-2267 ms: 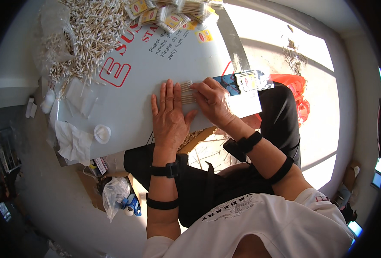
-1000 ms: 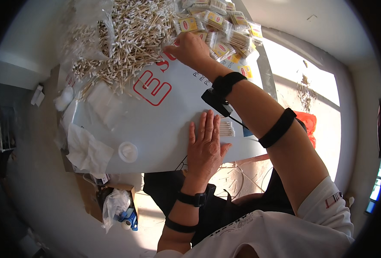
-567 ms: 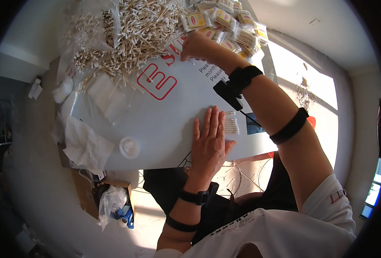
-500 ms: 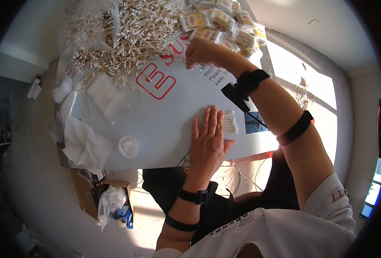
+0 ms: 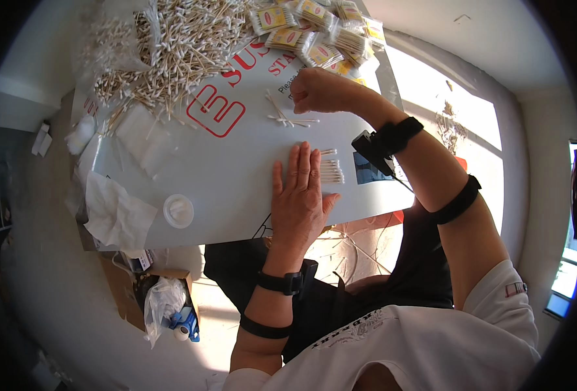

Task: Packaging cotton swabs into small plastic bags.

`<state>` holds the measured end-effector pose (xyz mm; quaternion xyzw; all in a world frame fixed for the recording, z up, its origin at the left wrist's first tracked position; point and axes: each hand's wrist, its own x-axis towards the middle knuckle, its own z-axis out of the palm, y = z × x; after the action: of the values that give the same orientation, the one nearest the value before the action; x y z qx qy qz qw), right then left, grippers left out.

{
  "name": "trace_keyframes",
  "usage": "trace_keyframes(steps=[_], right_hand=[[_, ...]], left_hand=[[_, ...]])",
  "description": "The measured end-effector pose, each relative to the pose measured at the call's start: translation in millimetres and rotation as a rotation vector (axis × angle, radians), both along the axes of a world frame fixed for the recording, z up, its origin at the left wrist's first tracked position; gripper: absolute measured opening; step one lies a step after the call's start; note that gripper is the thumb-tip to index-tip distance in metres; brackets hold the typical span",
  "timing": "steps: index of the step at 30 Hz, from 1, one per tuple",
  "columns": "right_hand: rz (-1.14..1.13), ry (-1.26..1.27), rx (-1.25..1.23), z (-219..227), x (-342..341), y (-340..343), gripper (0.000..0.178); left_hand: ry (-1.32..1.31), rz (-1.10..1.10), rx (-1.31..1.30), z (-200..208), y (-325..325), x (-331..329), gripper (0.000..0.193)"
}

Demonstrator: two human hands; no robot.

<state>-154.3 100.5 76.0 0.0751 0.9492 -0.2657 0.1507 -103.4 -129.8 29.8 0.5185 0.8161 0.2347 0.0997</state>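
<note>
Fingers [image 5: 303, 166] of the left hand [image 5: 296, 207] lie straight and close together, palm down, on a flat grey board [image 5: 226, 176] with red and black printing; I see its wrist crossing the near edge. The right hand [image 5: 311, 91] is farther out with fingers curled in; its fingertips are hidden, so I cannot tell whether it grips anything. Its forearm crosses the board's right edge. My widest open room is the bare surface left of both hands; the far side is crowded.

A row of pale wooden swabs with white cotton tips [image 5: 332, 173] lies just right of the left fingers; I cannot tell whether they press on it. Several loose crossed swabs [image 5: 294, 122] lie between the hands, just beside the right. Outward, I have a large tangled swab heap [image 5: 194, 52] at far left, clear packets with yellow labels [image 5: 314, 32] beyond the right hand, and a round white plastic dish [image 5: 179, 211] near the edge at left.
</note>
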Motion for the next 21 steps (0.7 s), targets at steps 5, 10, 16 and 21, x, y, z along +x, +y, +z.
trace_keyframes(steps=[5, 10, 16, 21], right_hand=[[-0.288, 0.178, 0.032, -17.0, -4.6, -38.4, 0.025], [-0.579, 0.230, -0.122, -33.0, -12.8, -21.3, 0.023], [-0.852, 0.609, -0.880, -21.4, 2.7, 12.9, 0.008], [-0.593, 0.379, -0.785, -10.5, 27.2, 17.7, 0.006]], left_hand=[[0.020, 0.006, -0.018, -2.2, -3.2, -0.8, 0.093], [0.025, 0.002, -0.012, -1.3, -0.2, 0.6, 0.093], [-0.003, 0.004, -0.013, -1.2, -1.3, -0.3, 0.090], [0.004, -0.007, -0.019, 0.7, -1.5, 0.2, 0.091]])
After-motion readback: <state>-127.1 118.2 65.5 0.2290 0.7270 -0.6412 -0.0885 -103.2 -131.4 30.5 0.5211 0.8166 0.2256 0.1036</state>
